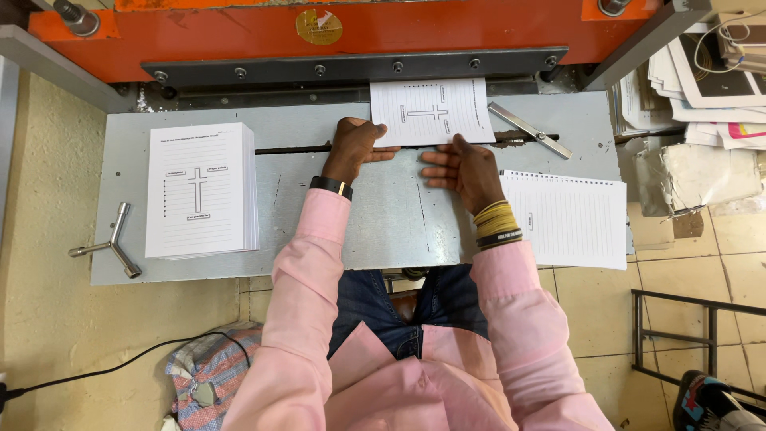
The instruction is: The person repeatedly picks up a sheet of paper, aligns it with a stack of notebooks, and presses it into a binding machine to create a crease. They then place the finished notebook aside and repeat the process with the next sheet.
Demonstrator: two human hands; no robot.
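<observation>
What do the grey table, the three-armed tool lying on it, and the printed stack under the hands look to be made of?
The table looks like painted or bare sheet metal: flat grey, scuffed and scratched. The three-armed tool seems to be plain steel, with a dull silver sheen. The printed stack that the left hand and right hand press on is white matte paper, with thin layered edges.

A print workshop: an orange paper-cutting machine (351, 36) with stacks of printed sheets (199, 190) around.
</observation>
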